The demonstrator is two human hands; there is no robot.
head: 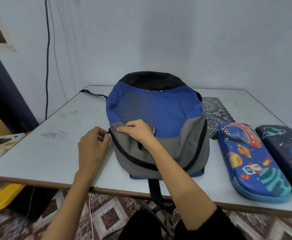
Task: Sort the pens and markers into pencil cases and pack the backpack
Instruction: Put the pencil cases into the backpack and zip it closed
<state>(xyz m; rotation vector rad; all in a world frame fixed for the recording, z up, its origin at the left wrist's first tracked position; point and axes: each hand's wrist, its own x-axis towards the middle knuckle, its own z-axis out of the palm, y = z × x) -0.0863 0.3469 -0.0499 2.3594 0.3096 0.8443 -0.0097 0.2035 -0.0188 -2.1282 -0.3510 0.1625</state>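
While at zip (124, 154), L grip (93, 144) tight.

Pale wall (159, 32), white table (55, 153) (scuffed), patterned floor (107, 217)

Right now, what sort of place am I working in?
Likely a room in a home: a plain white table against a bare wall, a diamond-patterned floor, and a blue space-print pencil case beside a backpack.

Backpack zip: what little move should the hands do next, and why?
Probably pull the zip along its curve with the left grip, which pinches its left end. The right grip holds the backpack steady, and the blue case and dark case lie outside it.
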